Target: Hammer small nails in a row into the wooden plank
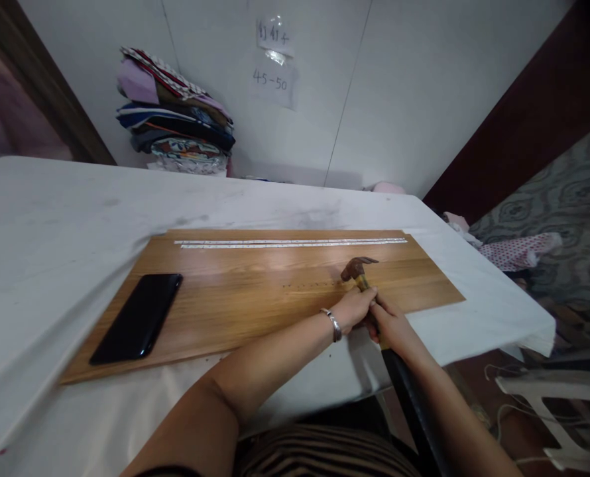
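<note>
A claw hammer (356, 268) with a rusty head and a dark and yellow handle is over the right part of a wooden board (225, 298). My left hand (353, 309), with a silver bracelet at its wrist, is closed on the handle just below the head. Lower down the same handle, my right hand (390, 326) is wrapped round it. The handle's dark end runs down towards my body along the right forearm. Left of the hammer head, a row of small dark marks (307, 285) crosses the board; they are too small to make out.
A black phone (138, 318) lies on the board's left end. Two white measuring strips (290, 244) run along its far edge. White cloth (56, 218) covers the table. Folded clothes (176, 112) are stacked against the wall, and a white plastic stool (548, 397) stands lower right.
</note>
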Demonstrator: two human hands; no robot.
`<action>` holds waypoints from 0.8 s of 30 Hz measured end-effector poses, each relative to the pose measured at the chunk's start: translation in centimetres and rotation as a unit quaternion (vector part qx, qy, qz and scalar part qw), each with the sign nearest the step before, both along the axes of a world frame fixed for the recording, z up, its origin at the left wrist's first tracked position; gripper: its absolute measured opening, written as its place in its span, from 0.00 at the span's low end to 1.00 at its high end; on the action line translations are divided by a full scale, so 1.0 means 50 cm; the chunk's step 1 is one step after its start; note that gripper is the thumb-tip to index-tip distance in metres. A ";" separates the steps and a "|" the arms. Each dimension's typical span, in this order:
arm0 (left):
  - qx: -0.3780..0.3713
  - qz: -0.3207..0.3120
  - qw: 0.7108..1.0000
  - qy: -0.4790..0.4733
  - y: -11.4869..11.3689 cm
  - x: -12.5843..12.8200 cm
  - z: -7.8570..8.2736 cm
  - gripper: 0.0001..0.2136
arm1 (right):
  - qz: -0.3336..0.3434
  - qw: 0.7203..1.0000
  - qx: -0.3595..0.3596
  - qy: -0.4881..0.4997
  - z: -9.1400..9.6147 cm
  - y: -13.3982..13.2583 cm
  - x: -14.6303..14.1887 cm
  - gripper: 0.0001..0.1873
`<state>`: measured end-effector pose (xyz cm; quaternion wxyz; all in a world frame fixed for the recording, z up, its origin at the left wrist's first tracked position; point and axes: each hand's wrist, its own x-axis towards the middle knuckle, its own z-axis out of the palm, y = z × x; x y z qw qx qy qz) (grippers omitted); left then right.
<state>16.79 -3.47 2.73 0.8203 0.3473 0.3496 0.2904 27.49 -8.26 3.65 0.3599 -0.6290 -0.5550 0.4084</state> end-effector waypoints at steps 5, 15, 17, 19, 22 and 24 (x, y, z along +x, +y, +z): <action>-0.010 0.005 1.000 0.015 -0.003 -0.001 0.006 0.10 | -0.012 0.999 -0.033 0.026 -0.004 -0.001 0.000 0.20; 0.005 0.001 0.999 0.039 0.004 0.006 0.001 0.10 | -0.025 0.999 -0.016 0.034 -0.008 0.003 0.005 0.16; 0.006 -0.005 0.999 0.035 0.006 0.008 -0.001 0.10 | -0.031 0.999 -0.013 0.032 -0.007 0.004 0.007 0.15; 0.007 -0.012 1.000 0.026 0.006 0.010 0.001 0.10 | -0.030 0.999 -0.015 0.033 -0.006 0.004 0.009 0.15; 0.011 -0.013 1.000 0.016 0.004 0.009 0.007 0.10 | -0.025 0.999 -0.029 0.036 -0.007 0.002 0.011 0.16; 0.015 -0.010 1.000 0.014 0.002 0.007 0.011 0.11 | -0.020 0.998 -0.041 0.037 -0.008 0.001 0.011 0.16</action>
